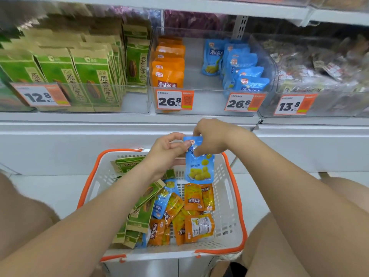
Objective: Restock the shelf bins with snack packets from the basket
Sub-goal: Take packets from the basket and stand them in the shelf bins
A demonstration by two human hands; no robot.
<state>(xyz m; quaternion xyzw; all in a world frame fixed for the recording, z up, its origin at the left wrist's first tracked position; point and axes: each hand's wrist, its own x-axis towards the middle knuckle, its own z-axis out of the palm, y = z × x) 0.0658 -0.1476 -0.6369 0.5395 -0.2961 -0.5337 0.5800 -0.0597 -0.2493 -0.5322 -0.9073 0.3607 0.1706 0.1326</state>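
Pinched at its top between the left hand point(167, 149) and right hand point(212, 136), a blue packet point(199, 168) is being held hanging just above the basket point(223, 216), its front showing, apparently being lined up for the half-filled blue row point(247, 76) in the bin point(207, 105) above.

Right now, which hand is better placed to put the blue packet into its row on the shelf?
Probably the right hand. It pinches the top of the blue packet, and the blue row stands higher and to the right. The left hand also pinches the packet but would need to cross.
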